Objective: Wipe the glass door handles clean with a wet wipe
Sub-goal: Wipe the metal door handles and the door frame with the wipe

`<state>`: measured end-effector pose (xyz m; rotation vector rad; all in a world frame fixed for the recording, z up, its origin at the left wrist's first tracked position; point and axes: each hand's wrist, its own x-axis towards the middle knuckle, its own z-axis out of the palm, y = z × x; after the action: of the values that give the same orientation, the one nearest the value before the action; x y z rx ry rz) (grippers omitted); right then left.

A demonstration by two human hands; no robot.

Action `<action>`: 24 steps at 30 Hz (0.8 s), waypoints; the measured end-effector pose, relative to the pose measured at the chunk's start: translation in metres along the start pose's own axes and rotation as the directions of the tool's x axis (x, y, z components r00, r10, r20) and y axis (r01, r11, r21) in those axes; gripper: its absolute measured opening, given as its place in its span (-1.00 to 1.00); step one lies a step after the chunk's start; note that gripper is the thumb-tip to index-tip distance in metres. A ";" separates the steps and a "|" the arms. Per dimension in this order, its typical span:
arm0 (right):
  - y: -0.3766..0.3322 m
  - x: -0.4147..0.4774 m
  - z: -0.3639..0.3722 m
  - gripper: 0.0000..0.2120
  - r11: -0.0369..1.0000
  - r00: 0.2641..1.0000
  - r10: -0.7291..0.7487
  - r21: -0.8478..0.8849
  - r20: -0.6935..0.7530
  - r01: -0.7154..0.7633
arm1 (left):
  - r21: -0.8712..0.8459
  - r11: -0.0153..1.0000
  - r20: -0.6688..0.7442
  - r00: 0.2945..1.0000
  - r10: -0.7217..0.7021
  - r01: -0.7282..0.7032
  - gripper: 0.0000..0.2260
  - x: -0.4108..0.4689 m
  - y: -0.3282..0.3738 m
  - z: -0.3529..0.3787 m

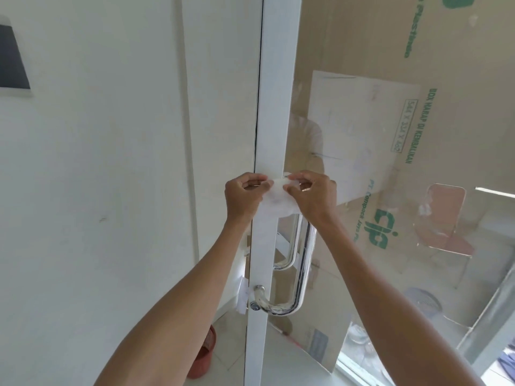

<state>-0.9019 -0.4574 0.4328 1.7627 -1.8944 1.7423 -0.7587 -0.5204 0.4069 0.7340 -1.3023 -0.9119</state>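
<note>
I see the left hand and right hand up at the white door frame. Each pinches an edge of the wipe, which is spread between them and hides the top of the chrome handle. Through the glass I make out a pink chair and printed cardboard, and a red basket stands on the floor by the wall.

A plain white wall fills the left side, with a dark grey rectangular panel mounted near its upper left edge. A reddish-brown slatted plastic basket stands on the pale tiled floor below. Behind the glass, brown cardboard with green print backs a leaning white sheet; a pink metal-framed chair stands nearby.
</note>
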 end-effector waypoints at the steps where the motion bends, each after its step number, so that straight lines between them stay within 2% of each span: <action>1: -0.001 0.006 0.003 -0.77 0.999 1.000 -0.003 -0.054 0.025 0.004 | 0.024 1.000 -0.018 1.000 0.003 -0.003 -0.89 0.004 -0.002 0.003; 3: -0.002 0.016 0.010 -0.73 0.991 0.995 0.019 -0.134 0.096 -0.006 | 0.048 0.999 -0.033 0.999 -0.015 0.016 -0.85 0.010 -0.008 0.006; 6: -0.005 0.021 0.018 -0.84 0.963 0.988 -0.007 -0.264 0.152 0.047 | 0.051 0.998 -0.080 0.996 -0.034 0.038 -0.84 0.014 -0.017 0.007; 10: -0.005 0.013 0.023 -0.61 0.878 0.973 -0.023 -0.461 0.230 0.130 | 0.075 0.997 -0.138 0.990 -0.023 0.033 -0.93 0.014 -0.027 0.008; 12: -0.006 0.010 0.022 -0.59 0.854 0.980 -0.041 -0.503 0.193 0.135 | 0.187 0.982 -0.182 0.982 0.060 -0.026 -0.85 0.011 -0.033 0.007; 15: -0.015 0.010 0.026 -0.66 0.805 0.975 -0.131 -0.555 0.180 0.211 | 0.382 0.914 -0.127 0.971 0.203 -0.141 -0.76 0.005 -0.045 0.005; 19: -0.034 0.014 0.044 -0.86 0.754 0.945 -0.142 -0.587 0.295 0.296 | 0.362 0.913 -0.069 0.971 0.228 -0.189 -0.80 -0.002 -0.060 0.002; 21: -0.039 0.013 0.048 -0.73 0.718 0.940 -0.140 -0.622 0.311 0.313 | 0.346 0.917 -0.053 0.971 0.232 -0.200 -0.79 -0.003 -0.065 0.002; 24: -0.038 -0.002 0.042 -0.71 0.670 0.926 -0.173 -0.649 0.334 0.360 | 0.369 0.909 -0.030 0.975 0.221 -0.195 -0.70 -0.003 -0.069 0.003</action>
<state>-0.8492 -0.4752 0.4409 1.8294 -1.8680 0.5628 -0.7717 -0.5500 0.3458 0.8848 -1.4733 -0.4704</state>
